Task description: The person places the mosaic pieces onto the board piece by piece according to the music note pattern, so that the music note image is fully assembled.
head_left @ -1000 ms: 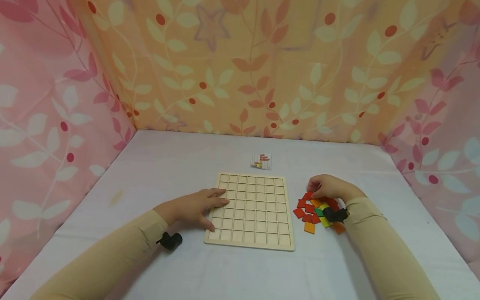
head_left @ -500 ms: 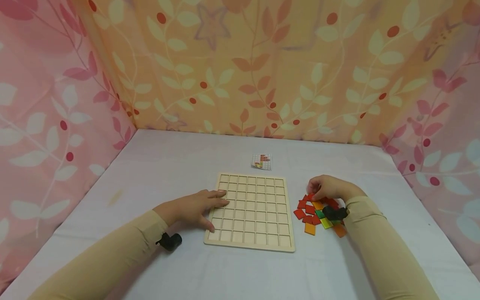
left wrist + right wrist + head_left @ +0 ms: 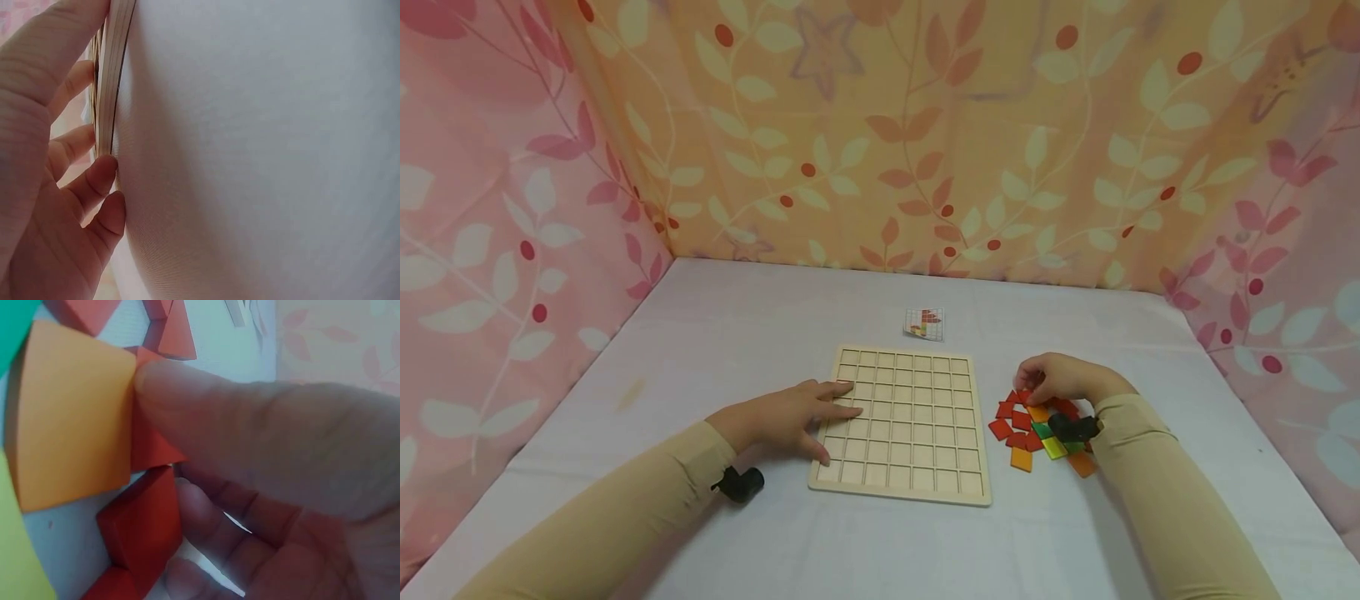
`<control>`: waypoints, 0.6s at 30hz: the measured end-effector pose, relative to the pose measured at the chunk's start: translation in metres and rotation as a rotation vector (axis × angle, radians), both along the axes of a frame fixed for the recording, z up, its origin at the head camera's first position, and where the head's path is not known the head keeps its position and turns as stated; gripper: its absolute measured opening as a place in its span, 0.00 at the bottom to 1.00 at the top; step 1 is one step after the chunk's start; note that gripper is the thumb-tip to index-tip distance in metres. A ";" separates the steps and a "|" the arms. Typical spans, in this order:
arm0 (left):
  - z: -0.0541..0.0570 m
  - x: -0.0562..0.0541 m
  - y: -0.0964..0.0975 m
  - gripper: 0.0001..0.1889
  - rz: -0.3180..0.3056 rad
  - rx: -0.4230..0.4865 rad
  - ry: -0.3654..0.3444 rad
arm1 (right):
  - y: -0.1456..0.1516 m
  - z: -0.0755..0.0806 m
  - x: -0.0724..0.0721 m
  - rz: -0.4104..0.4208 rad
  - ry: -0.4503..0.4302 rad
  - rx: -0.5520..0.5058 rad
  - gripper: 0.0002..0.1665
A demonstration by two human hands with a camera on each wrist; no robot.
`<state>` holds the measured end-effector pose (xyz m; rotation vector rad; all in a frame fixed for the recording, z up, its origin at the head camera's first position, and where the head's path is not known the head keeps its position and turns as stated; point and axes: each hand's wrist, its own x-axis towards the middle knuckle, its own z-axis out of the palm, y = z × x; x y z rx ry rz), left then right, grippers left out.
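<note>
Fingers (image 3: 841, 410) of our left hand (image 3: 778, 414) are resting spread over the left edge of the board (image 3: 910, 433). Our right hand (image 3: 1067, 377), the nearer of the 2 to the pile, is touching 1 red tile (image 3: 149, 440) with its thumb (image 3: 194, 397); whether a finger is pinching it, we cannot tell. That tile is lying beside an orange tile (image 3: 78, 419), right of the board, its long axis hiding behind our thumb.
</note>
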<state>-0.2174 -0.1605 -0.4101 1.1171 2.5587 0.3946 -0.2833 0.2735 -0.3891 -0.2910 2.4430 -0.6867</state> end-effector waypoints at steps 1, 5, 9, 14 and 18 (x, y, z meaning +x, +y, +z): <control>0.000 0.000 0.000 0.41 0.001 -0.002 0.000 | 0.000 0.000 0.000 0.003 -0.002 -0.003 0.10; -0.001 0.000 -0.001 0.41 0.003 0.000 -0.008 | 0.001 -0.001 0.000 0.014 0.001 -0.025 0.09; 0.000 0.000 -0.001 0.41 0.002 0.002 -0.011 | 0.004 -0.002 -0.001 0.026 0.013 -0.041 0.09; 0.001 -0.001 -0.001 0.41 0.000 -0.001 -0.007 | 0.007 -0.001 -0.002 0.019 0.007 -0.054 0.06; 0.000 -0.001 -0.001 0.42 -0.010 0.003 -0.005 | 0.007 0.001 -0.002 0.001 -0.004 -0.057 0.05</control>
